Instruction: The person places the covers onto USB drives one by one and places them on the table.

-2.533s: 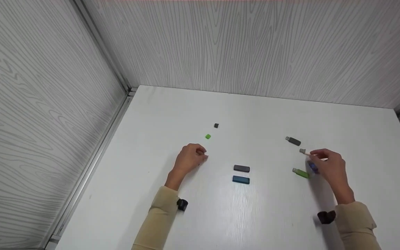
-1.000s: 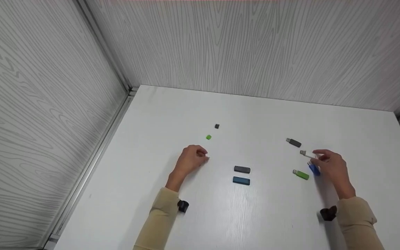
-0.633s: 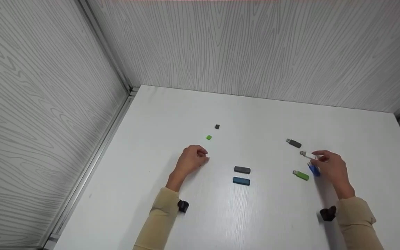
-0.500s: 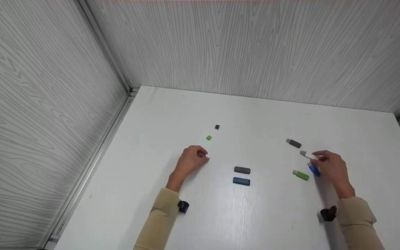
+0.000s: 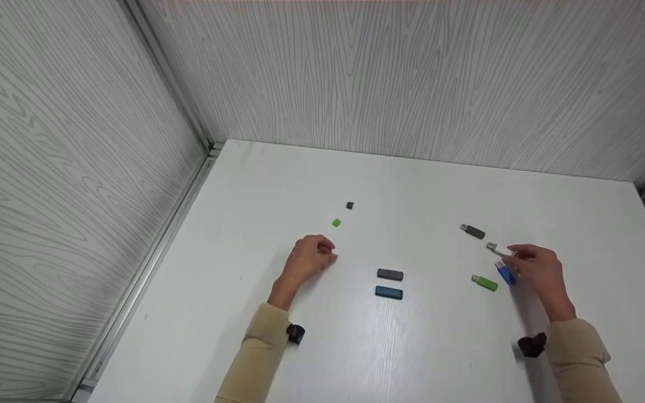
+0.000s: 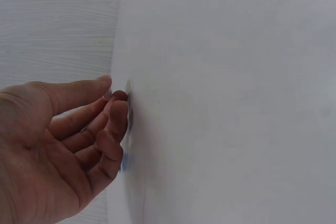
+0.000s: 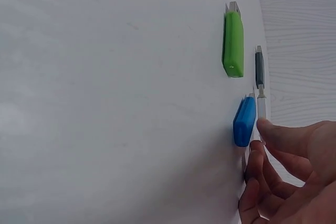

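Observation:
My right hand pinches a white USB stick between thumb and fingertips, its metal plug bare and pointing to the far left. In the right wrist view, the white USB stick shows beside a blue USB stick, with a green USB stick farther off. My left hand is curled over the table, apart from the right; in the left wrist view, thumb and index finger pinch a small whitish piece, seemingly a cap, mostly hidden. Beyond that hand lie a green cap and a dark cap.
A dark grey USB stick with bare plug lies beyond the white one. Between the hands lie a grey stick and a teal stick, no plugs showing. Wood-grain panels border the white table at back and left.
My right hand has turned the white stick between its fingers and shifted slightly right. The blue stick shows more than at first. My left hand stays almost where it was.

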`<control>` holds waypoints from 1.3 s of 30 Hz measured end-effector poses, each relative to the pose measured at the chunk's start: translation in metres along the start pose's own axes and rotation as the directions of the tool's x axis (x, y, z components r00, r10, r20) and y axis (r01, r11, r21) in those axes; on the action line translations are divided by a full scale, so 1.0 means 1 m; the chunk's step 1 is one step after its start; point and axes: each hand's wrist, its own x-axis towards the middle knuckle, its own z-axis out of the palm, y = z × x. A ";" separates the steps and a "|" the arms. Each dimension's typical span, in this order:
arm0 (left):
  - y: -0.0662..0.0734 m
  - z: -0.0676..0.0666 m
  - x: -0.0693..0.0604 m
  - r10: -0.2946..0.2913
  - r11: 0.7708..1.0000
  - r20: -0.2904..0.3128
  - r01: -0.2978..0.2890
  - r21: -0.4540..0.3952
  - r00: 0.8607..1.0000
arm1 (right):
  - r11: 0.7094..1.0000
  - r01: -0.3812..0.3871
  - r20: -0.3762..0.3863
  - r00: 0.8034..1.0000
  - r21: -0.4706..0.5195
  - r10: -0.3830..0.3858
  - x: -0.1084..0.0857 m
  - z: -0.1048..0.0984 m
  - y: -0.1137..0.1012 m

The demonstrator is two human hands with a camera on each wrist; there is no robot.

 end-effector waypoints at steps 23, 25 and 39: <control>0.007 0.006 -0.001 0.043 0.998 -0.009 -0.042 0.038 0.999 | 0.975 0.218 0.052 0.975 -0.047 -0.215 -0.015 0.006 -0.021; 0.008 0.006 -0.001 0.044 0.998 -0.016 -0.044 0.045 0.999 | 0.973 0.227 0.063 0.972 -0.042 -0.224 -0.016 0.008 -0.026; 0.015 0.018 0.000 0.117 0.993 -0.028 -0.116 0.036 0.993 | 0.976 0.214 0.129 0.968 0.027 -0.216 -0.017 0.028 -0.045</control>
